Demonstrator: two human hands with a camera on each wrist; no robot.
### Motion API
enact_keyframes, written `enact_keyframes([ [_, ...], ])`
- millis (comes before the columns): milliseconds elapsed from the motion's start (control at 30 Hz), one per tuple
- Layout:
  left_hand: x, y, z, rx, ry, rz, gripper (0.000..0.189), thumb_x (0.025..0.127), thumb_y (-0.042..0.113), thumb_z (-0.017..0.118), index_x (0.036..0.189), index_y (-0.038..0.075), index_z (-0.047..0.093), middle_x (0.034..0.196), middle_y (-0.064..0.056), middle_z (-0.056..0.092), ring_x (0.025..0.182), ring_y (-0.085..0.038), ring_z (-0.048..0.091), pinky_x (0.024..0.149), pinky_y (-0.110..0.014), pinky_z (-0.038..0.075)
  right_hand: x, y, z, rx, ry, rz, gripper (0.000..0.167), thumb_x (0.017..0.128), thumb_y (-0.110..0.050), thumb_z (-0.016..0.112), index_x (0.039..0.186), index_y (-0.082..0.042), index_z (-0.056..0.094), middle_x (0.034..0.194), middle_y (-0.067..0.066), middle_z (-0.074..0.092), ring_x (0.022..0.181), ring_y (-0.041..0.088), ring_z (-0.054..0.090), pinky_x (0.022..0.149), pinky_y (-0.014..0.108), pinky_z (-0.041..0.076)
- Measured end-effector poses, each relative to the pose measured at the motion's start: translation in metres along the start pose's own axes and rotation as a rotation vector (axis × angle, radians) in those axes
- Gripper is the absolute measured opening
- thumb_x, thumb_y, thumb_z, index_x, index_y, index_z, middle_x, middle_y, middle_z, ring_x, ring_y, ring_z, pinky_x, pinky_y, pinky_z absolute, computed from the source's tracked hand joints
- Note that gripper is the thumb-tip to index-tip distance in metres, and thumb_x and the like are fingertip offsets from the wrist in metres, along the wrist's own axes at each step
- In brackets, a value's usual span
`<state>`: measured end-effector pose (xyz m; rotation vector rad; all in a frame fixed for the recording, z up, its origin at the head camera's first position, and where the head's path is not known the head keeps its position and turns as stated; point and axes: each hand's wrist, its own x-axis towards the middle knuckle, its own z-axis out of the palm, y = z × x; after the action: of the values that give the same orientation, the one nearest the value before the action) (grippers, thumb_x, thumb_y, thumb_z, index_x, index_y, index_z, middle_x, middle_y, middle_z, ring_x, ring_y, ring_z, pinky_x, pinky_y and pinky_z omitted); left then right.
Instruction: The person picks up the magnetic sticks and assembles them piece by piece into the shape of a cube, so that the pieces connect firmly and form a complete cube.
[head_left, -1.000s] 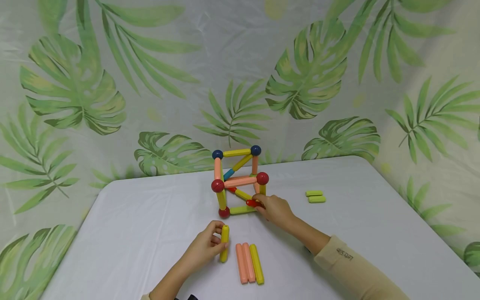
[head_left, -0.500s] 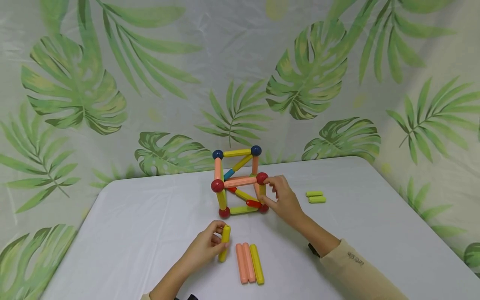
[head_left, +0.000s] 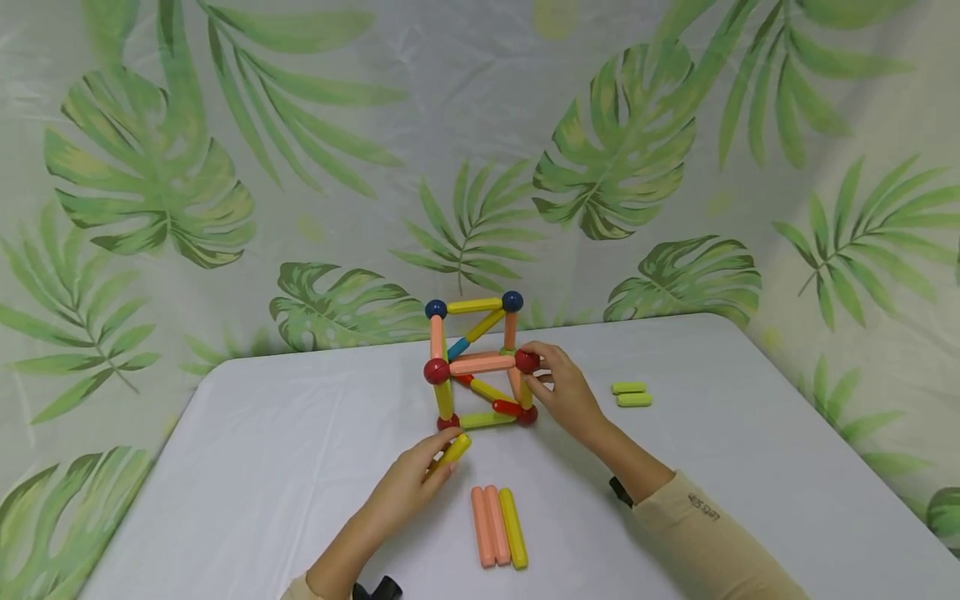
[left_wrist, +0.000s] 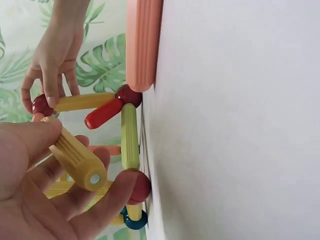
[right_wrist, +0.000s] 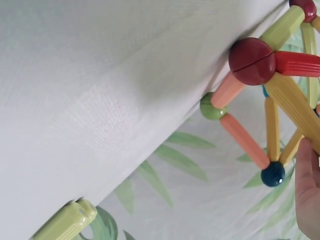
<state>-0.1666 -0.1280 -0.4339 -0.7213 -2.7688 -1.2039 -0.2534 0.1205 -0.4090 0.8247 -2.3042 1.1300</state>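
My left hand (head_left: pixel 408 475) pinches a yellow magnetic rod (left_wrist: pixel 77 157) between thumb and fingers, tilted, in front of the frame's lower left corner. In the left wrist view, one fingertip lies right at the lower left red ball (left_wrist: pixel 137 187). With thumb and fingers, my right hand (head_left: pixel 566 392) grips the upper right red ball (head_left: pixel 527 360) at the top of an upright yellow rod (left_wrist: pixel 82 102). The box-shaped frame of rods and balls stands on the table. A short red rod (head_left: pixel 507 407) juts from its lower right red ball (right_wrist: pixel 252 61), one end free.
Two pink rods (head_left: pixel 490 527) and a yellow rod (head_left: pixel 513 528) lie side by side at the front of the white table (head_left: pixel 247 467). Two short green rods (head_left: pixel 633 400) lie to the right. Blue balls (head_left: pixel 512 302) top the frame's back corners. A leaf-patterned cloth hangs behind.
My right hand left the short red rod and rose to the upper right red ball. The left hand moved up toward the frame, tilting its yellow rod from near upright.
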Motion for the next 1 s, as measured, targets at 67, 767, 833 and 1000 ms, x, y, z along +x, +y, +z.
enact_keyframes([
  [67, 0.008, 0.003, 0.0, 0.061, 0.04, 0.011, 0.041, 0.088, 0.014, 0.059, 0.127, 0.01, 0.049, 0.109, -0.001, 0.058, 0.094, -0.013, 0.054, 0.079, -0.03, 0.047, 0.0, 0.0, 0.0, -0.005, -0.005, 0.003, 0.046, 0.082, 0.003, 0.062, 0.121, -0.01, 0.044, 0.113, 0.009, 0.049, 0.09, 0.018, 0.056, 0.072, 0.025, 0.05],
  [767, 0.062, 0.024, 0.01, 0.55, 0.223, 0.09, 0.029, 0.073, 0.016, 0.075, 0.099, 0.011, 0.062, 0.09, -0.002, 0.064, 0.077, -0.019, 0.058, 0.059, -0.03, 0.05, -0.002, 0.001, -0.002, 0.041, -0.005, -0.002, 0.044, 0.081, 0.003, 0.063, 0.121, -0.008, 0.048, 0.114, 0.008, 0.05, 0.091, 0.019, 0.057, 0.071, 0.025, 0.05],
  [833, 0.061, 0.024, 0.008, 0.448, 0.232, 0.079, 0.029, 0.074, 0.015, 0.074, 0.099, 0.01, 0.06, 0.093, -0.002, 0.063, 0.08, -0.018, 0.058, 0.066, -0.031, 0.05, -0.002, 0.001, -0.001, 0.033, -0.008, 0.0, 0.044, 0.081, 0.001, 0.063, 0.121, -0.009, 0.047, 0.114, 0.008, 0.05, 0.091, 0.019, 0.057, 0.071, 0.025, 0.05],
  [1000, 0.055, 0.019, 0.002, 0.253, 0.282, 0.139, 0.036, 0.074, 0.009, 0.074, 0.106, 0.008, 0.056, 0.101, -0.003, 0.054, 0.078, -0.013, 0.056, 0.069, -0.024, 0.049, -0.002, 0.001, -0.001, 0.031, -0.005, -0.004, 0.045, 0.081, 0.001, 0.064, 0.122, -0.011, 0.047, 0.114, 0.008, 0.05, 0.091, 0.019, 0.056, 0.071, 0.027, 0.05],
])
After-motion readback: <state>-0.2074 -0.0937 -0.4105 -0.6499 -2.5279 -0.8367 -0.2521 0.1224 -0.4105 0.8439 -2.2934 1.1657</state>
